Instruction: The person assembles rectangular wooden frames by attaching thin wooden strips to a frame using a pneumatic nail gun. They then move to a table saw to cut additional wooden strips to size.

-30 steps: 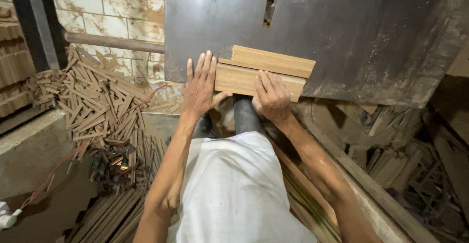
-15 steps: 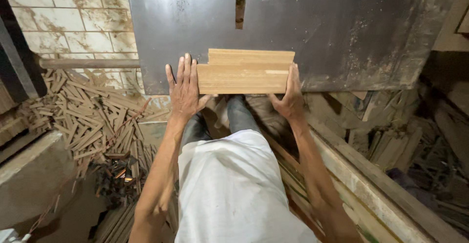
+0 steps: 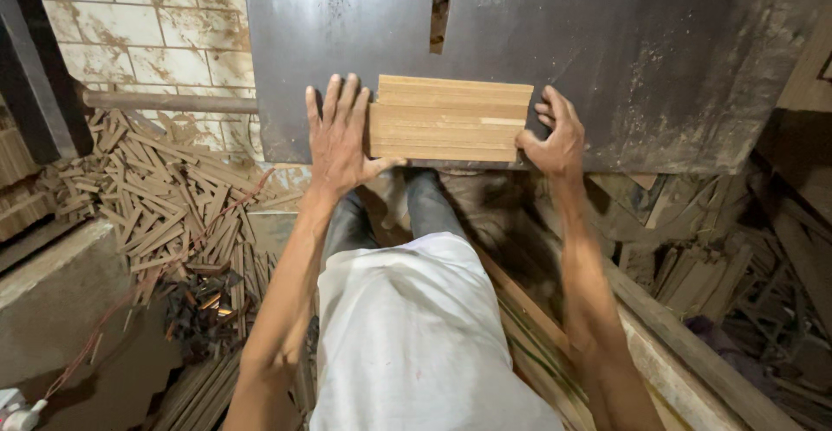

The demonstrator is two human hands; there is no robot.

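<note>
A stack of flat, light-brown wooden strips [image 3: 451, 119] is lying squared up on the near edge of a dark metal bench [image 3: 641, 58], directly below a narrow slot [image 3: 440, 6] that is cutting into the bench top from its far side. The strips are sitting side by side with their long edges running left to right, forming one neat rectangular block.

The left hand [image 3: 340, 136] is lying flat on the bench, fingers [image 3: 331, 102] stretched out straight and close together, its inner edge and thumb pressing against the left end of the block. The right hand [image 3: 555, 136] is sitting at the right end, fingers curled narrowly and touching that end, the thumb reaching toward the block's near corner. Neither hand is wrapping around the wood; both are bracing it from the sides.

Below the bench, the person's white garment [image 3: 416, 344] and dark trouser legs are filling the middle of the view. To the left, a loose heap of short wooden offcuts [image 3: 165, 197] is spreading over the floor beside a pale brick wall [image 3: 139, 32] and a horizontal pipe [image 3: 165, 102]. A red cable [image 3: 104, 327] is trailing across a grey concrete ledge [image 3: 52, 310]. To the right, more dark scrap pieces [image 3: 711, 258] are lying jumbled beside a long wooden beam [image 3: 693, 362].
</note>
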